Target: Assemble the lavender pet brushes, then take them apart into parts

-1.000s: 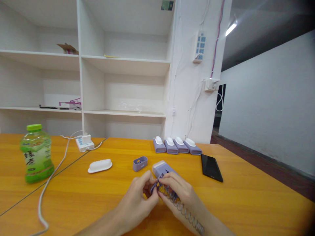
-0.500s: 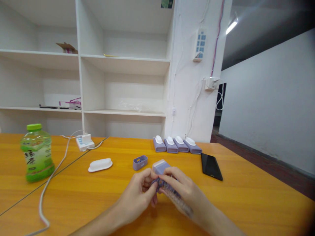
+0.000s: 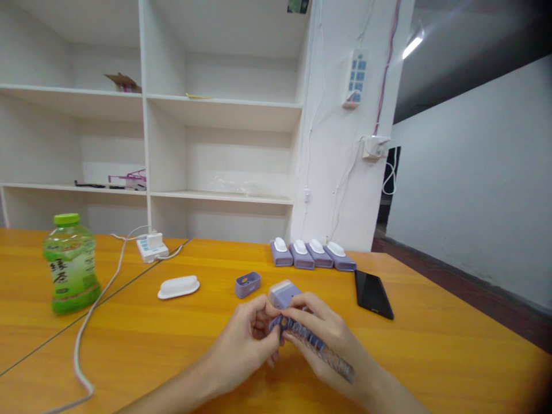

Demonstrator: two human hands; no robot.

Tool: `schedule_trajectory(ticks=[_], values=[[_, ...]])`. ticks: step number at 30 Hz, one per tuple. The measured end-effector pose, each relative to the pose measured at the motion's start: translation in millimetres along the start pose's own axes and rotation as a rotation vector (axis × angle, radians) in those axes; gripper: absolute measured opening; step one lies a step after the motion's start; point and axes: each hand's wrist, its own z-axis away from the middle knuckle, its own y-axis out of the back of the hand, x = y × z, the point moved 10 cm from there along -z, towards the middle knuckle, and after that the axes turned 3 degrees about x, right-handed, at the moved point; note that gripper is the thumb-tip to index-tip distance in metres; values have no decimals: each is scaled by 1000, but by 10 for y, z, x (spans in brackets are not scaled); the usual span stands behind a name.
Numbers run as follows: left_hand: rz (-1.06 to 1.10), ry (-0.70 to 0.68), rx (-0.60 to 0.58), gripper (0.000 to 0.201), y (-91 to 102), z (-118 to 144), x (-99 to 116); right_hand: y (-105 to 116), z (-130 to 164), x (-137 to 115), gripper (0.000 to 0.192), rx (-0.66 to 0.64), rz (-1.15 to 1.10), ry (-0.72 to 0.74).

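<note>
We look over an orange wood-toned desk (image 3: pixel 431 345) that runs across the view, a dark seam (image 3: pixel 52 339) crossing its left part at a slant. In the middle, just above the desk's near part, our two hands meet at a clear, ridged strip (image 3: pixel 340 364) with purple in it. Our left hand (image 3: pixel 237 348) has its grip pinched, thumb against fingers, at the strip's far end; our right hand (image 3: pixel 334 336) has its grip closed around its length. The fingers hide much of the strip, so its exact make is hard for us to tell.

Just beyond the hands lies a purple-and-white block (image 3: pixel 283 294), partly covered by the right hand, with a hollow purple sleeve (image 3: pixel 248 285) near it on the left. Farther left we see a white oval piece (image 3: pixel 178 287), a loose pale cable (image 3: pixel 78 351), a power strip (image 3: pixel 152 248) and an upright green bottle (image 3: pixel 73 267). At the back right, four purple cases (image 3: pixel 304 261) with white tops stand in a row, and a black tablet (image 3: pixel 374 295) lies near them.

Behind the desk rises white shelving (image 3: pixel 144 115), holding an opened cardboard box (image 3: pixel 124 82) and crumpled clear plastic (image 3: pixel 235 186). To its right are a white pillar (image 3: pixel 332 149) with wiring, a grey wall (image 3: pixel 470 172) and a lit tube lamp (image 3: pixel 413 48).
</note>
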Motion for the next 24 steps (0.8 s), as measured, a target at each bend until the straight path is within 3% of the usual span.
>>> schedule_trajectory(ticks=[8,13,19,24], values=[[-139,-109,133,15,82,65,124,26,-45,-207,36,58,97,85],[-221,-124,191,16,109,85,152,-1,-42,-193,35,61,127,104],[-201,-146,137,4,78,73,148,45,-6,-86,40,41,94,76],[-45,-20,71,24,35,40,-23,74,14,-10,39,19,50,72]])
